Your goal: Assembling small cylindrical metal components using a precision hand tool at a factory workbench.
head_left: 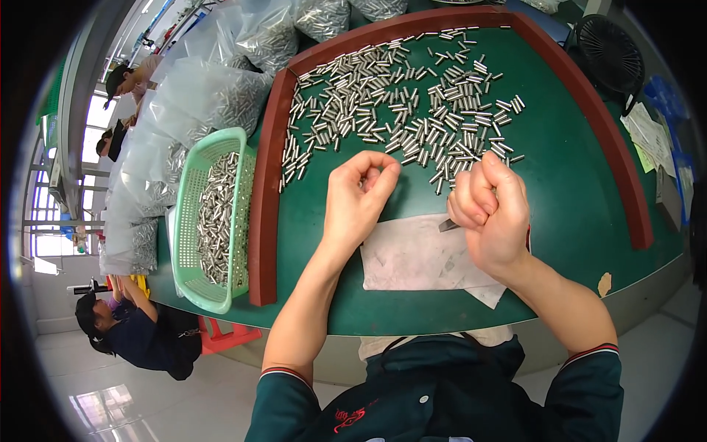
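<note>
Many small shiny metal pins (pixel 412 103) lie scattered over a green table mat (pixel 567 169) with a brown raised rim (pixel 263 214). My left hand (pixel 359 197) hovers just below the heap, its fingers curled together; whether a pin is pinched in them I cannot tell. My right hand (pixel 490 212) is closed in a fist over a dark metal tool (pixel 448 225) whose tip sticks out at the left. Both hands are above a sheet of white paper (pixel 420 254) lying on the mat.
A light green plastic basket (pixel 193 221) holding many pins stands left of the rim. Clear plastic bags of pins (pixel 213 92) pile up at the back left. A black fan (pixel 610 53) stands back right. Other people (pixel 140 331) work at the left.
</note>
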Action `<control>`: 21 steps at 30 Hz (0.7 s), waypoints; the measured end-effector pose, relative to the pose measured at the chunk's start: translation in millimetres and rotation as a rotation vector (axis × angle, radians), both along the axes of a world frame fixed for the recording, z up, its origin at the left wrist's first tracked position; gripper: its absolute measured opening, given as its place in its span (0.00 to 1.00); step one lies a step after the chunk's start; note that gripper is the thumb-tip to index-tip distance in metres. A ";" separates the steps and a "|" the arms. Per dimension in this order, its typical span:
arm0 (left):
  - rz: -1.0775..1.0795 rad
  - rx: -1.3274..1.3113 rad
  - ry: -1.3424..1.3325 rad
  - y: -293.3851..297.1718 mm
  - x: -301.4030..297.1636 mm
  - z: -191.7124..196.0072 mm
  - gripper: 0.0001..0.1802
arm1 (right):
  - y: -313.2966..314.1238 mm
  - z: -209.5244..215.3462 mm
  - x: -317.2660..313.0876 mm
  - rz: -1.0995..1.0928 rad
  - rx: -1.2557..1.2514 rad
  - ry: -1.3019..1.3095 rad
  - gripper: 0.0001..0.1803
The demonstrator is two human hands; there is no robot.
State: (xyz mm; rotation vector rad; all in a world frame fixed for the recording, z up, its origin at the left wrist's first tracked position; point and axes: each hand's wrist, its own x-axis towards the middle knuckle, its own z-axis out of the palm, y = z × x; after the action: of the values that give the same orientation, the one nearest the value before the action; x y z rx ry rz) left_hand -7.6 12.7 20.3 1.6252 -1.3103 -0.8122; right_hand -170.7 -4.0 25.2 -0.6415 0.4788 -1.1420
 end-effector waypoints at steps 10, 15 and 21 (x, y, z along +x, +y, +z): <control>-0.107 -0.265 -0.591 -11.9 -3.9 -13.7 0.05 | -0.8 -0.5 -1.0 0.006 -0.007 -0.003 0.23; -0.159 -0.382 -0.831 -0.2 2.2 -14.5 0.05 | -2.0 -0.7 -2.9 0.021 0.002 0.019 0.23; -0.145 -0.275 -0.656 5.4 1.4 -12.3 0.04 | -1.6 0.6 -2.2 0.023 -0.005 0.028 0.23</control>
State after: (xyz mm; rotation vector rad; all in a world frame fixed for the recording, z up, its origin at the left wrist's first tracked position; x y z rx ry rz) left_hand -6.2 18.0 8.0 1.6412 -1.9136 -0.1473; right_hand -172.9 -5.6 25.8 -0.6663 0.4916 -1.1138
